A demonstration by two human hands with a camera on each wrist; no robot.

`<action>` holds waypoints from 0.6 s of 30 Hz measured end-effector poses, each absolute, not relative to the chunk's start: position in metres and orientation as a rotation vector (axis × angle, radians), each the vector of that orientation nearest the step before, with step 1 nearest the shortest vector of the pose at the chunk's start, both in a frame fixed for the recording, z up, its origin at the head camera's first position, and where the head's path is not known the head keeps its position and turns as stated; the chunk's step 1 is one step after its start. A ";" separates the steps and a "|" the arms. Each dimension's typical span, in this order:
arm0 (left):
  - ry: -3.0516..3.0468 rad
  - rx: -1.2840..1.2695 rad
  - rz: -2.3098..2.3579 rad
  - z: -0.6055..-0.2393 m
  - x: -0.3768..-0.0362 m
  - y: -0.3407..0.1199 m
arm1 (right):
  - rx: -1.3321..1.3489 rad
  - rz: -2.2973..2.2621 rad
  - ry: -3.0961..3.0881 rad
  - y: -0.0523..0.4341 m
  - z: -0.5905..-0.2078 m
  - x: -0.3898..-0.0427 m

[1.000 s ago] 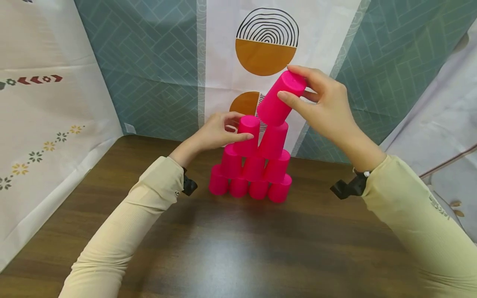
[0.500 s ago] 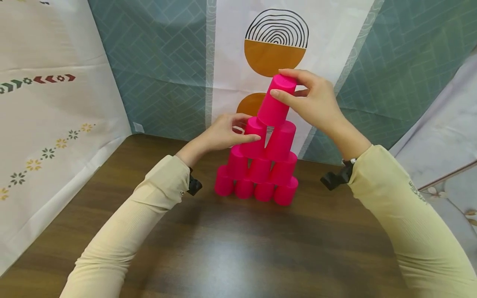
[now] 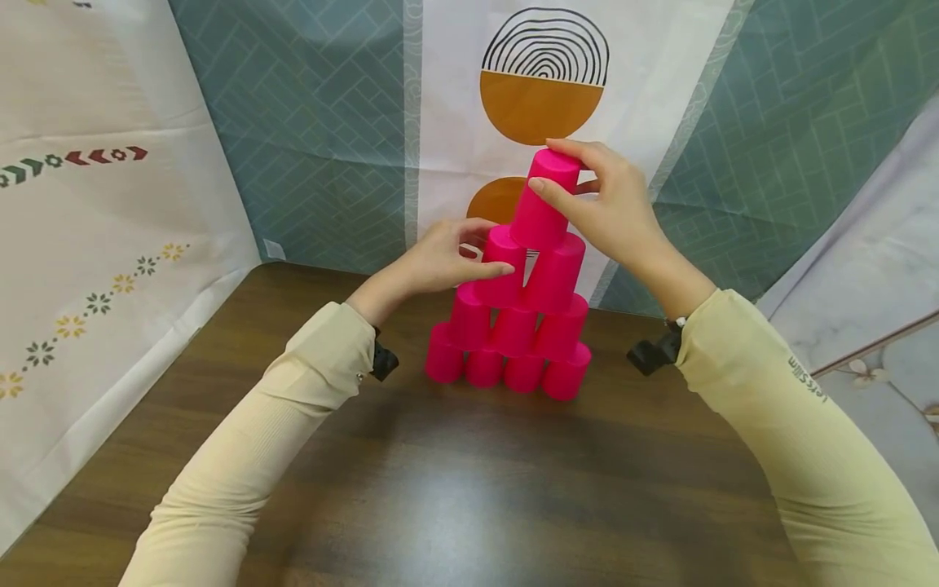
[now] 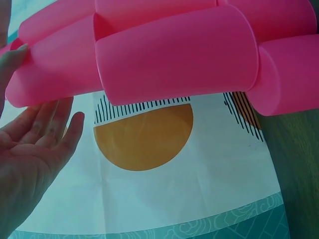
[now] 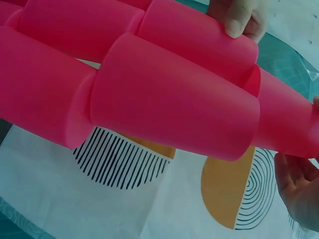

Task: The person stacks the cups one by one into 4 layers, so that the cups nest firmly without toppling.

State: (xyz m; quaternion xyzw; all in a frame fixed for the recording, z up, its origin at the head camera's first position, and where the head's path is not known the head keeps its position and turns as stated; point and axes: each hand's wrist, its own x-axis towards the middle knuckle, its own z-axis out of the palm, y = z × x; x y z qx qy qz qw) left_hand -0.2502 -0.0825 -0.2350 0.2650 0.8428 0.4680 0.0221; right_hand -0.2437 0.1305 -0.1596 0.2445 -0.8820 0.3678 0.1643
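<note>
Bright pink cups stand upside down in a pyramid in the head view. My right hand (image 3: 612, 200) grips the single top cup (image 3: 544, 216) between thumb and fingers. That cup's rim sits over the two cups of the row below, nearly upright. My left hand (image 3: 438, 257) holds the left cup (image 3: 504, 289) of that row, thumb in front and fingers behind. Beside it stands the right cup (image 3: 556, 273), untouched by my hands. In the right wrist view, my right fingers (image 5: 299, 186) lie along the top cup (image 5: 284, 112).
Lower rows of pink cups (image 3: 513, 333) bear the upper ones on the dark wooden table (image 3: 447, 489). Close behind hangs a patterned cloth (image 3: 323, 122) with orange half circles. Pale patterned cloth (image 3: 95, 212) borders the left side, and another hangs at right.
My right hand has brought the top cup leftward and down onto the row of two, turning it from tilted to nearly upright. My left hand keeps its place at the left cup.
</note>
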 end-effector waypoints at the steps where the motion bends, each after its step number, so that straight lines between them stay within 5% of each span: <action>1: 2.614 0.829 1.445 -0.235 -0.250 -0.082 | 0.698 1.036 -2.515 0.131 -0.161 -0.244; 18: 2.667 0.904 1.474 -0.256 -0.238 -0.098 | 0.699 1.036 -2.517 0.177 -0.214 -0.233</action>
